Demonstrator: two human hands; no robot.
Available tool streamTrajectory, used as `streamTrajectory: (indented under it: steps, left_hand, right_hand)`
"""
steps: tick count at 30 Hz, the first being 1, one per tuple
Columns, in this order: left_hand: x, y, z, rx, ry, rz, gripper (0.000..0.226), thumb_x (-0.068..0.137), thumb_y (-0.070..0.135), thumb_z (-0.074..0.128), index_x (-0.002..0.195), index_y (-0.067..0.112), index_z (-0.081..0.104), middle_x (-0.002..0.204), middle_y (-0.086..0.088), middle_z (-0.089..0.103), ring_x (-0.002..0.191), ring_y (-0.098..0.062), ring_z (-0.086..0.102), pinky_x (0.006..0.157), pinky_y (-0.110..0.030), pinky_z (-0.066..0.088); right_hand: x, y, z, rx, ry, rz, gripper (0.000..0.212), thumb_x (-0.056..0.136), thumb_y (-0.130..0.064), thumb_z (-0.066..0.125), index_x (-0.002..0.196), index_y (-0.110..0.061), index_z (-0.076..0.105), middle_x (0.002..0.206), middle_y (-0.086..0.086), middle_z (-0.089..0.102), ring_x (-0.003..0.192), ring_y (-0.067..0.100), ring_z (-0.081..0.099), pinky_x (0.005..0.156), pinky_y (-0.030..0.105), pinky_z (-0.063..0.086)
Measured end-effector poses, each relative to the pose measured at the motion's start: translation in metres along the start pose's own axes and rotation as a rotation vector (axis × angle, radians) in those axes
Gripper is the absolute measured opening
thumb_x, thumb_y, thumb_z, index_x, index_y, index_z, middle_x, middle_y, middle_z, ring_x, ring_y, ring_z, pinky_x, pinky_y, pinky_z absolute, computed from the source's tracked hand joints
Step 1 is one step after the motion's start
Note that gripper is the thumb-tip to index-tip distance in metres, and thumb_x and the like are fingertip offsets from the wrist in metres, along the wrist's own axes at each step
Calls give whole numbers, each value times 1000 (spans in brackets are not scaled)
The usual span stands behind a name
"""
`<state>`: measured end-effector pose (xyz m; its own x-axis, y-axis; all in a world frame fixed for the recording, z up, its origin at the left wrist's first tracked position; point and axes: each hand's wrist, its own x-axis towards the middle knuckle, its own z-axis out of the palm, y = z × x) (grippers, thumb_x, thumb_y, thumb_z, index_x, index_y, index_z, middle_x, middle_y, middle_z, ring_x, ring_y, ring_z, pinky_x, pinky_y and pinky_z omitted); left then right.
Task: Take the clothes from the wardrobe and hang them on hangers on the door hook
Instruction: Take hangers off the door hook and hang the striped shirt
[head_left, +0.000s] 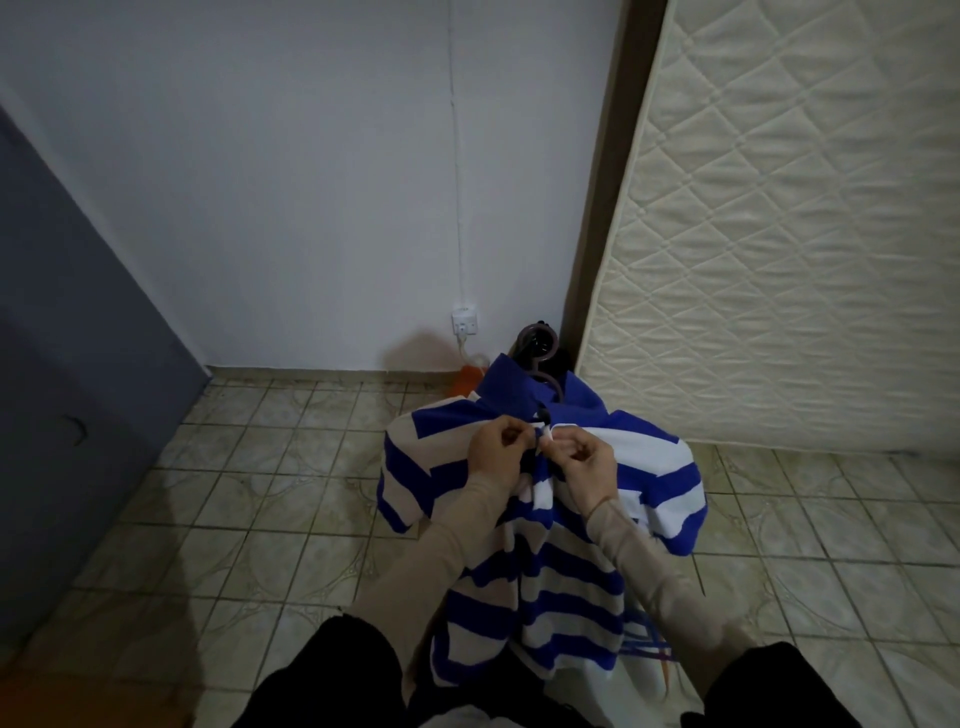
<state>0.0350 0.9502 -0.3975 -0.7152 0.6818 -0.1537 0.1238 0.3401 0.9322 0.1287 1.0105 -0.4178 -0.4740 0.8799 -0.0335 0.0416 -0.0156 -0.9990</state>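
**Striped shirt on its hanger, placket being fastened**

At far left a grey door panel (62, 364) is standing beside the white wall. In the middle, the left hand (501, 452) is pinching the left edge of the striped shirt (540, 571) at the placket, fingers curled on the cloth. The right hand (587, 465) is pinching the opposite edge, apparently working a button. The shirt is already sitting on a hanger (543, 358), hook uppermost, held over the tiled floor (260, 493). At right a mattress (779, 234) is leaning upright. Judging by this, carrying it to the door hook is still to come.
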Motion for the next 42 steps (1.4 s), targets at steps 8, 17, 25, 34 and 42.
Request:
streamTrajectory:
  steps: [8,17,25,34,42]
  left_hand:
    - [-2,-4,-1,-49,7,64,4,84,6,62,87,7,64,92,-11,68,87,-20,62,87,-31,51]
    - [-3,-10,-7,-17,-65,128,22,76,5,71,96,8,64,87,-4,67,77,-9,61,75,-16,50]
    - [-4,-11,-8,36,-25,189,14,82,5,64,96,8,67,91,-7,68,79,-8,59,78,-16,48]
    - [-6,-12,-11,76,-33,181,18,85,0,56,98,6,67,97,-2,65,92,-11,57,91,-27,47]
    - [-2,-13,-9,73,-14,90,15,87,3,55,98,5,65,103,-11,66,96,-19,58,94,-32,46]
  right_hand:
    - [4,1,-4,45,-71,30,33,88,8,46,75,-16,64,74,4,67,75,17,63,77,23,52]
    - [5,2,-2,-8,-95,-14,19,79,10,61,77,-9,62,75,4,64,63,-2,63,63,13,52]
    - [8,6,-2,-46,-63,29,18,78,0,68,72,-16,65,64,-2,65,57,2,59,60,17,50]
    - [1,-2,0,83,-85,122,17,82,9,58,73,-6,61,48,-7,63,46,-2,55,54,10,48]
    - [4,-5,-6,-33,-166,62,10,84,10,55,90,3,60,48,-11,63,48,-4,55,59,7,47]
